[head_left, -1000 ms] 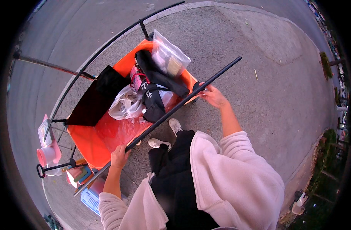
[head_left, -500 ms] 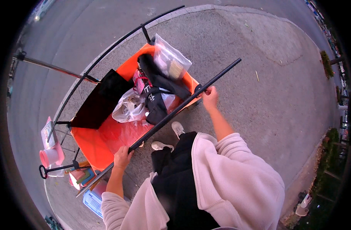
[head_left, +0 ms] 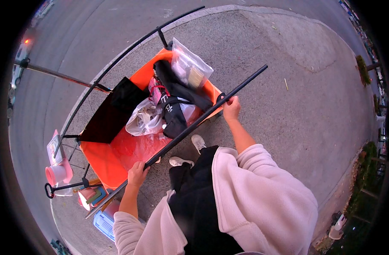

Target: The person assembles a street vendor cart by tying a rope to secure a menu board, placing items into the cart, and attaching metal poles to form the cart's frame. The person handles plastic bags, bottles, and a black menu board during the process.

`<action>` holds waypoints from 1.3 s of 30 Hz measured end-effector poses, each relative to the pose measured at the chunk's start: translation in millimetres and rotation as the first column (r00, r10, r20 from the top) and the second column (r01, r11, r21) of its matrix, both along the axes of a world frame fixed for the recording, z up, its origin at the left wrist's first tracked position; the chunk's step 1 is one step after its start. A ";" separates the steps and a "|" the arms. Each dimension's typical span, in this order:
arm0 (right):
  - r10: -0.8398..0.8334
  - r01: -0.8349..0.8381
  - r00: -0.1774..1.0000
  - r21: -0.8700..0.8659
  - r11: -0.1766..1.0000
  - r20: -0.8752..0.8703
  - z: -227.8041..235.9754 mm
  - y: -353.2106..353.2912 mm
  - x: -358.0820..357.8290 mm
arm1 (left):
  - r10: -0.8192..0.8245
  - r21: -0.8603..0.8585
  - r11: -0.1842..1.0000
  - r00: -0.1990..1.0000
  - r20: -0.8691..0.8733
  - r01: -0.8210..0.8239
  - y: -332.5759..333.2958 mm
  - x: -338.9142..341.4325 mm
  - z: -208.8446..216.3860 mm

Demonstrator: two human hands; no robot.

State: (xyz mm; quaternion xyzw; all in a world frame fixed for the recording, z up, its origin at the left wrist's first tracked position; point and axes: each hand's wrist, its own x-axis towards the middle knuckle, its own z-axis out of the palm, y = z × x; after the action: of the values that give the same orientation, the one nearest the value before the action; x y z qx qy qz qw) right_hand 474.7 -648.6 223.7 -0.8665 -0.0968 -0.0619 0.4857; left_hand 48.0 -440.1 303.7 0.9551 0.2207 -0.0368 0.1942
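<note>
A long black pole [head_left: 190, 128] with a thinner silver section at its lower-left end runs diagonally along the near side of an orange fabric wagon [head_left: 96, 163]. My left hand [head_left: 137, 174] is closed around the pole near where black meets silver. Farther up and to the right, my right hand [head_left: 232, 109] grips the same pole beside a black joint [head_left: 220, 97]. Inside the wagon lie a black bag [head_left: 174, 114] with white lettering, a white plastic bag [head_left: 144, 119], a clear zip bag [head_left: 189, 66] and a dark panel [head_left: 111, 114].
Another black rail [head_left: 122, 55] spans the wagon's far side, joined to a metal post [head_left: 62, 75]. Left of it sit a pink cup [head_left: 55, 175] and a blue plastic basket [head_left: 104, 225]. Paved ground [head_left: 288, 110] surrounds the wagon, with a curb and road beyond.
Both hands keep their hold on the pole, with only a slight shift. A vehicle with a red light has come into view on the road at the upper left.
</note>
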 end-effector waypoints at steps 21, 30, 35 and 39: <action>0.740 -0.663 0.613 -0.330 0.672 0.277 80.8 -1.2 -74.2 | 0.036 0.100 0.995 0.988 -0.152 -0.021 -8.0 3.5 0.6; 0.975 -0.774 0.215 -0.599 0.206 0.058 40.9 31.9 -70.3 | 0.063 0.078 0.995 0.992 -0.107 -0.054 -8.9 6.7 1.2; 0.984 -0.823 0.137 -0.541 0.175 0.110 35.6 49.3 -73.7 | 0.166 0.029 0.986 0.973 -0.161 -0.163 -12.1 -10.7 -1.2; 0.963 -0.838 -0.025 -0.531 0.126 0.268 24.4 43.1 -61.0 | 0.165 -0.067 0.983 0.983 -0.085 -0.171 -2.9 -11.2 -3.8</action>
State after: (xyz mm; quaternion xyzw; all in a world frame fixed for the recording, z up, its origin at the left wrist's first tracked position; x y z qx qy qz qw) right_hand 413.7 -605.5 248.2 -0.5683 -0.7817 0.0292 0.2550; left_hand 36.8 -442.9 299.8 0.9230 0.3066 -0.0662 0.2229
